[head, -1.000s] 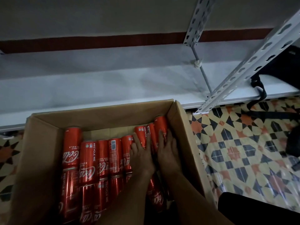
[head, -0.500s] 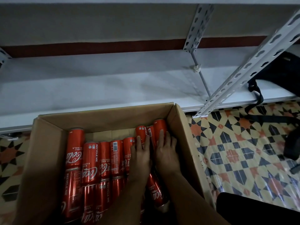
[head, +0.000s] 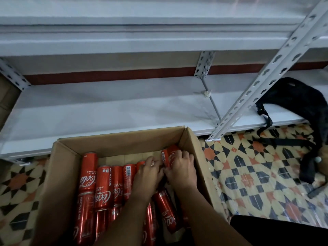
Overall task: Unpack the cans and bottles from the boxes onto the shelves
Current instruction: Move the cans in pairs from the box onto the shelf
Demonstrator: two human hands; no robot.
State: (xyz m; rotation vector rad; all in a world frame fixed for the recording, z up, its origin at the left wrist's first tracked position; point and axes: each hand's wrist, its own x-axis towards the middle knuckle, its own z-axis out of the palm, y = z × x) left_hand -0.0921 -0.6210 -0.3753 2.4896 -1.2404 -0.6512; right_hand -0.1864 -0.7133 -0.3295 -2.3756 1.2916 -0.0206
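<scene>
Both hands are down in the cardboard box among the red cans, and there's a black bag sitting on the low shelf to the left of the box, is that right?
Not quite. The head view shows the black bag on the low shelf to the right of the cardboard box, not the left. The rest holds: the left hand and the right hand are down in the box among the red cans.

Below you is a floor [head: 252,167] of patterned tiles, with orange stars and dark blue diamonds on cream. An open cardboard box [head: 124,141] sits directly on it, just in front of a white metal shelving unit. The unit's lowest shelf [head: 106,110] runs the width of your view, close above the floor, with a second shelf [head: 142,41] higher up. A perforated white upright [head: 262,75] slants down to the tiles at the right. A black bag [head: 298,100] lies on the lowest shelf's right end, its straps trailing down onto the floor
</scene>
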